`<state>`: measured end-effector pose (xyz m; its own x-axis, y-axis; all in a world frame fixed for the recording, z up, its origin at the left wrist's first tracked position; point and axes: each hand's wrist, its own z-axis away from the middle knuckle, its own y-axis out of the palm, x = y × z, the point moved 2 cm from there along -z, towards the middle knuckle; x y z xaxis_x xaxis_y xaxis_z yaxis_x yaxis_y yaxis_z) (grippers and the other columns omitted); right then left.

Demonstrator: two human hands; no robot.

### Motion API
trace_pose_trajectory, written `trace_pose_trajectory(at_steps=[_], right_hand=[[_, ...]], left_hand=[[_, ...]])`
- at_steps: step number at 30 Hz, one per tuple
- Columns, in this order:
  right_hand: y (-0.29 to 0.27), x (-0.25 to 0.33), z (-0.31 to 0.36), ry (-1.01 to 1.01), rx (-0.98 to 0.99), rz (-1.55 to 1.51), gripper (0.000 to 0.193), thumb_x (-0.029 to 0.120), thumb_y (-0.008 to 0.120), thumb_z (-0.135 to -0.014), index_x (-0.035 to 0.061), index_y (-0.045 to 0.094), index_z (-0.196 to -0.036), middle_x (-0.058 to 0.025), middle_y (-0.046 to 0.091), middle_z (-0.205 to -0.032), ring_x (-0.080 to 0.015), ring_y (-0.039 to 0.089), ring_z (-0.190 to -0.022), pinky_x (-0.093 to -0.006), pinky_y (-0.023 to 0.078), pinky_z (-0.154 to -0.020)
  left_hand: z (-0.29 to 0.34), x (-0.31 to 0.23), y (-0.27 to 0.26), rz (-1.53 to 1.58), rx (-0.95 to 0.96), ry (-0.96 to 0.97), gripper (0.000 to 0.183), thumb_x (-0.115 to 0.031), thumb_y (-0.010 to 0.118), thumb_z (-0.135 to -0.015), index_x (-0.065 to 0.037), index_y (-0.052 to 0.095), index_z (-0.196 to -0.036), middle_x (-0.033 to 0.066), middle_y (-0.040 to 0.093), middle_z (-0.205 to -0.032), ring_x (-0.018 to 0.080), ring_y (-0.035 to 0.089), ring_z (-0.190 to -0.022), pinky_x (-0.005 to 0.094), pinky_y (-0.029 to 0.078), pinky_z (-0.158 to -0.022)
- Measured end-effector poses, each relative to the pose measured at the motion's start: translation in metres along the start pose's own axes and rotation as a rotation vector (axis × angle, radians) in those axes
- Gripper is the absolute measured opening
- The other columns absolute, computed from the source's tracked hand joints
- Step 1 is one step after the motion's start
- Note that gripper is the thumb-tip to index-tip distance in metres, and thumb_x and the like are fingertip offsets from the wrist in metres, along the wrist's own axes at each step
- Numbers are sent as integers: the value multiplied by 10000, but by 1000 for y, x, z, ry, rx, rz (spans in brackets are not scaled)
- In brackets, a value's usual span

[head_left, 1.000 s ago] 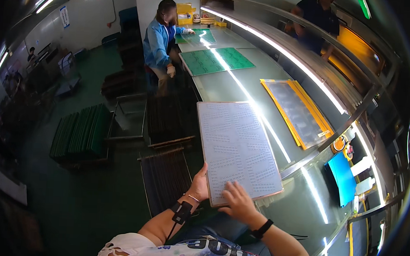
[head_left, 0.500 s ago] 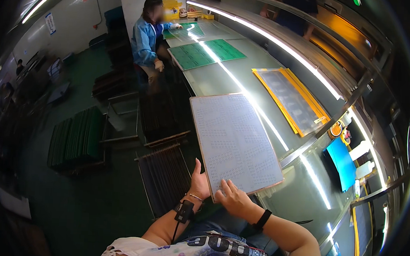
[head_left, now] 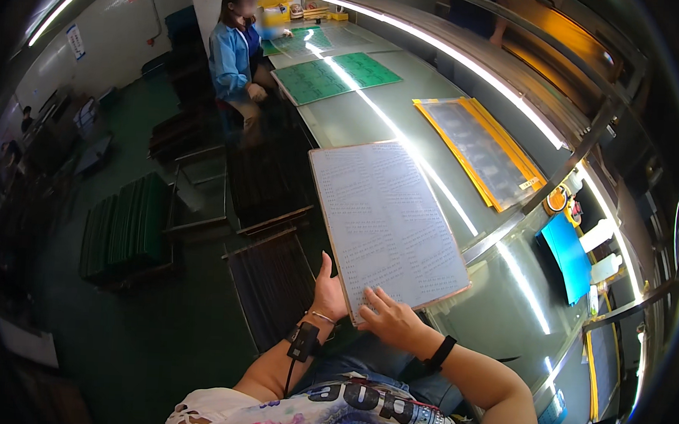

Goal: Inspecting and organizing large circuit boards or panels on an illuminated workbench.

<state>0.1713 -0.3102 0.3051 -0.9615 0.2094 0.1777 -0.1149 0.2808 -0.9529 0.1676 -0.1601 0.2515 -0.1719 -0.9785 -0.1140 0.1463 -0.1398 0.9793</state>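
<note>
A white printed panel (head_left: 389, 222) with rows of small dark marks and copper-coloured edges is tilted in front of me, its far part over the edge of the table. At its near left edge is my left hand (head_left: 330, 294), thumb pointing up and the other fingers hidden behind the panel. My right hand (head_left: 391, 321) grips the near edge, with fingertips on the white face close to the near left corner. Its thumb is mostly hidden.
The long glossy table (head_left: 359, 125) carries green panels (head_left: 337, 77) and a yellow-edged film (head_left: 477, 150). Blue sheets (head_left: 566, 256) and white bottles (head_left: 604, 268) stand at right. Racks of dark panels (head_left: 270, 285) and green panels (head_left: 127, 228) are at left. A blue-sleeved person (head_left: 231, 56) sits at the far end.
The whole view has shifted slightly, so the panel and table appear higher. Both hands keep their places on the panel. The far person's head has turned a little.
</note>
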Motion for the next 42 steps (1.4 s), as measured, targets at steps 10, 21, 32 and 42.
trace_pose_trajectory(at_steps=[10, 21, 32, 42], right_hand=[[-6, -14, 3, 229, 100, -151, 84, 88, 496, -797, 11, 462, -798, -167, 602, -837, -309, 618, -698, -382, 502, -575], [-222, -239, 84, 917, -1051, -666, 182, 232, 494, -917, 61, 552, -896, -118, 655, -743, -155, 615, -539, -241, 495, -465], [-69, -323, 233, 1385, -1208, -1069, 175, 149, 463, -898, 93, 433, -735, -15, 456, -602, -178, 594, -529, -309, 558, -491], [-119, -268, 196, 1065, -489, -345, 449, 432, 505, -900, 47, 544, -1127, -135, 594, -1052, -199, 527, -1066, -368, 409, -912]], left_hand=[[-4, 1, 1, 52, -2, 10, 828, -659, 402, -837, -27, 318, -1365, 155, 371, -1386, 320, 351, -1265, 442, 272, -1058], [77, -84, -28, -574, -417, 186, 329, -125, 600, -858, 8, 533, -1152, 88, 602, -1046, 200, 584, -925, 336, 481, -814], [168, -150, -26, -571, -534, 695, 366, -127, 599, -860, -27, 478, -1191, 89, 578, -1086, 245, 573, -1001, 380, 460, -892], [101, -118, -6, -509, -318, 570, 401, -154, 577, -878, -33, 447, -1238, 97, 557, -1146, 255, 553, -1045, 417, 459, -901]])
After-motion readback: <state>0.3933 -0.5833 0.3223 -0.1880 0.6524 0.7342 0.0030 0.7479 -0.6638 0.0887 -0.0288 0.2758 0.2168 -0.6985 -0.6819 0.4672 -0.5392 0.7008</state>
